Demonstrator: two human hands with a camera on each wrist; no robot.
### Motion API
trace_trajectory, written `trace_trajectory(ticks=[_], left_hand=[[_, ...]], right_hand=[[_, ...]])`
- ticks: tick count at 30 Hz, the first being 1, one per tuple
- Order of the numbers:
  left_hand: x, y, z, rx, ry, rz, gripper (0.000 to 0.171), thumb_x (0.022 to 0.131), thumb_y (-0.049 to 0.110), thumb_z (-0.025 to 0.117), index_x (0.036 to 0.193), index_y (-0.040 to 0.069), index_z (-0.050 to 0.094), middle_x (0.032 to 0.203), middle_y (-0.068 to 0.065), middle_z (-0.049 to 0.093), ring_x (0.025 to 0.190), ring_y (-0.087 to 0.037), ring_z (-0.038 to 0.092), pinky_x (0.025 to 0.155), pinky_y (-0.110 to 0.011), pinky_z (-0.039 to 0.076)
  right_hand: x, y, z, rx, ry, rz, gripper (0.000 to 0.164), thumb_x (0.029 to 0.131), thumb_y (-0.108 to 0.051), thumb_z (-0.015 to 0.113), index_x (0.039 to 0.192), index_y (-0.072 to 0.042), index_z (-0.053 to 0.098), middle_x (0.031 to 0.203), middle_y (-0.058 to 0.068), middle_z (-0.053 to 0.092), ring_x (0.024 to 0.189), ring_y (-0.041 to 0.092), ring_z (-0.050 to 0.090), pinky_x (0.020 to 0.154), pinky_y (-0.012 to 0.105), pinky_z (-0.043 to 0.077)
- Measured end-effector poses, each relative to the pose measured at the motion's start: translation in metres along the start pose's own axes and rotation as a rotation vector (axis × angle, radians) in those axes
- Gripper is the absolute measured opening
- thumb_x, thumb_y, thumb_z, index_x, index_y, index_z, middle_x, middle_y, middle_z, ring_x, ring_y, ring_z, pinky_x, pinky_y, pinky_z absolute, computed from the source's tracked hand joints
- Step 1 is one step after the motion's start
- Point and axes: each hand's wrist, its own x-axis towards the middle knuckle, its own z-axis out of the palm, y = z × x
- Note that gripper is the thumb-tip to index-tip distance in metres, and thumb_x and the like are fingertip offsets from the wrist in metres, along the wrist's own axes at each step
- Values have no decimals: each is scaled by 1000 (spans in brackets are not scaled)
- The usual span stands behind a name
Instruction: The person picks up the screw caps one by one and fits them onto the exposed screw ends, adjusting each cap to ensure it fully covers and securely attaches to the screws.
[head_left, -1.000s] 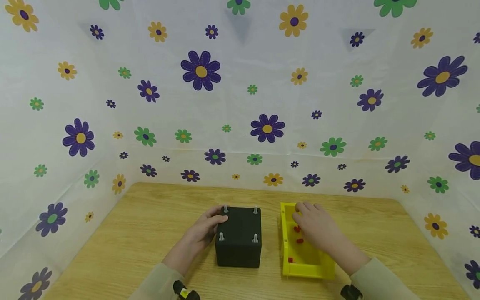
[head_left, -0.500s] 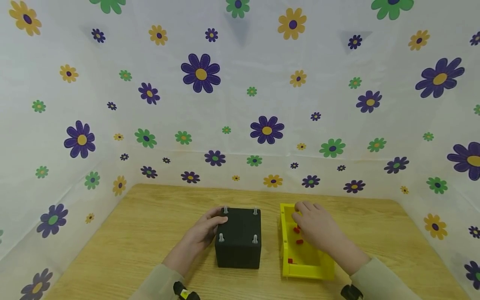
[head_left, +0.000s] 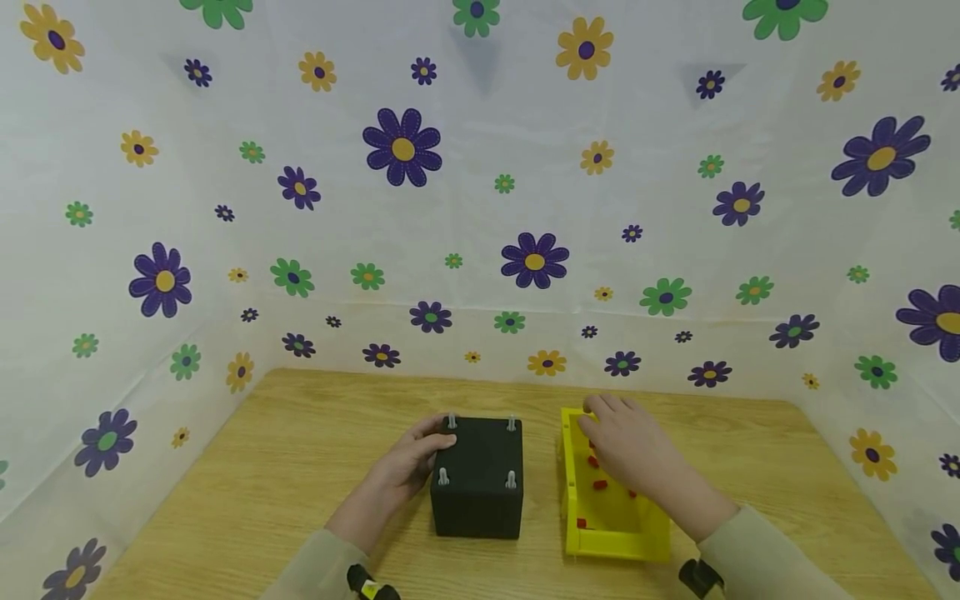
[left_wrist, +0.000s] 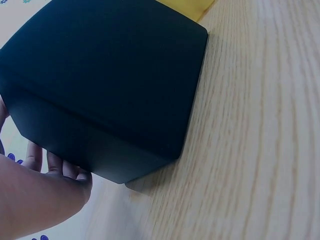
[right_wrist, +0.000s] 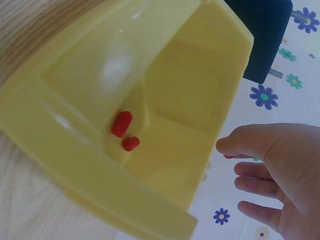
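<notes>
A black box stands on the table, with a pale upright peg at each corner of its top face. My left hand grips its left side, thumb on the top edge and fingers around the far side, as the left wrist view also shows. To the right is a yellow bin with several small red cylindrical pieces on its floor. My right hand is over the bin's far end. In the right wrist view, thumb and forefinger pinch a small red piece, mostly hidden by the fingertips.
The wooden table carries the box and the bin, with a strip of tabletop between them. A white flowered sheet encloses the back and both sides.
My right hand has risen slightly and shifted toward the bin's far left edge, uncovering more red pieces. The left hand and the black box stay put.
</notes>
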Motion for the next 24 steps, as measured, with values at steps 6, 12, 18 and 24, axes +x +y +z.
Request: trace_trajectory(ticks=[6,12,18,24], left_hand=[[0,-1,0,8,2,4,52,101,11,63,150,3,49,114,10,68,98,-5,70,96,-22,52],[2,-3,-3,-1,-5,6,50,100,11,64,148,4,51,112,11,69,97,-4,71,94,-22,53],[3,-5,-3,-9,8,1,46,101,11,64,145,7,54,115,10,67,96,-4,70,93,-22,53],[3,-4,-2,-13,12,2,46,101,11,63,145,8,54,116,9,66,96,-4,70,93,-22,53]], right_hand=[[4,-1,-4,13,-7,10,19,94,-15,81,111,-10,75,127,10,68,116,29,66,104,46,57],[6,-3,-7,1,15,0,20,92,-15,83,110,-11,75,125,9,69,115,28,67,103,44,58],[8,-4,-10,-9,36,-16,24,91,-16,85,112,-10,75,124,9,69,113,27,66,101,42,59],[13,-4,-16,-11,70,-28,22,90,-15,84,109,-10,74,125,9,69,113,27,66,98,40,59]])
